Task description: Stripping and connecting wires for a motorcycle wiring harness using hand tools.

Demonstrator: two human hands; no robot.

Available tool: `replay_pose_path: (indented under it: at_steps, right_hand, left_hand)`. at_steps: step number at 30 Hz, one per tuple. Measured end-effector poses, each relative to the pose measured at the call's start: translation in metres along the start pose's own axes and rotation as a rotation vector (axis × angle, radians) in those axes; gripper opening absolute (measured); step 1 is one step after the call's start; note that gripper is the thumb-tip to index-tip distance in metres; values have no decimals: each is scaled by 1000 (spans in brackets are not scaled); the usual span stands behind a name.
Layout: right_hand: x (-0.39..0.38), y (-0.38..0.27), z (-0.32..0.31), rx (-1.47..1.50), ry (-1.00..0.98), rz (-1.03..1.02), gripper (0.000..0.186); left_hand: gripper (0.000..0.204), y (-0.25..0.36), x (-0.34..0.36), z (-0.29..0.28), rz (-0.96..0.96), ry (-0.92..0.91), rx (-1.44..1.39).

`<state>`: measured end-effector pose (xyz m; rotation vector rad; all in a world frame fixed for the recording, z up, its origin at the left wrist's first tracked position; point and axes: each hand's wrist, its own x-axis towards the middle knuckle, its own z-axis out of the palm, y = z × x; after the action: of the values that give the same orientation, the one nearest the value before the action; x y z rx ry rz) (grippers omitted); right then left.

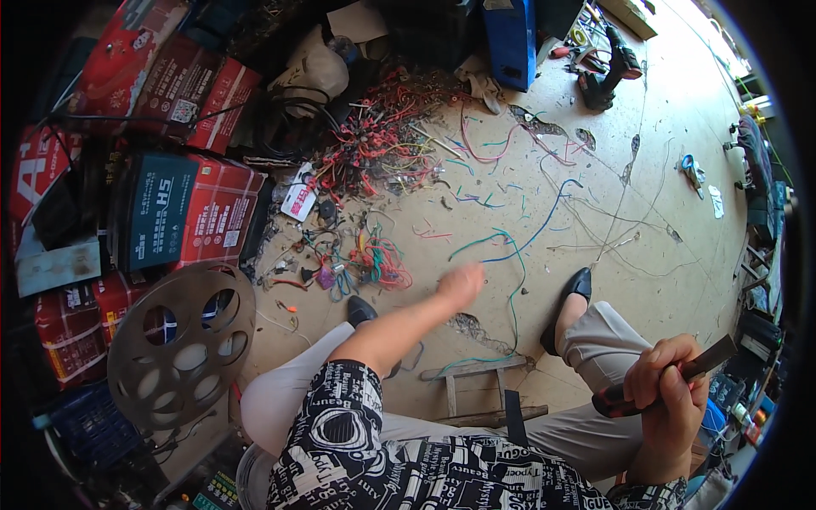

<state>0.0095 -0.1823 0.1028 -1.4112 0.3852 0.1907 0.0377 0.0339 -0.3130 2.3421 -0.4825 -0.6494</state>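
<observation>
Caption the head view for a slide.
Right grip holding a flat-bladed tool; left grip, blurred, near tangled wires.

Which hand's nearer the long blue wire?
Left. Left hand is by the lower end of the blue wire; right hand is farther, at picture's lower right, gripping a tool.

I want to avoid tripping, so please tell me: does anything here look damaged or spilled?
Yes: a tangled heap of wires spills loosely across the floor, whose otherwise smooth surface has rough, broken patches.
</observation>
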Motion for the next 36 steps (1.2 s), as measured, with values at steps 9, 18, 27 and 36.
replay_pose_path:
  at_steps: [9, 18, 27, 36]
  right_hand:
    - [15, 0, -4, 76, 85, 93, 21]
    - [30, 6, -8, -29, 143, 130, 21]
    - [33, 10, -6, -46, 123, 172, 22]
    - [35, 13, -1, -46, 128, 217, 22]
  left_hand:
    - [15, -67, 140, -122, -328, 405, 274]
    - [13, -81, 133, -129, -267, 472, 423]
    - [10, -35, 125, -98, 221, 482, 319]
    - [40, -19, 207, -55, 56, 544, 347]
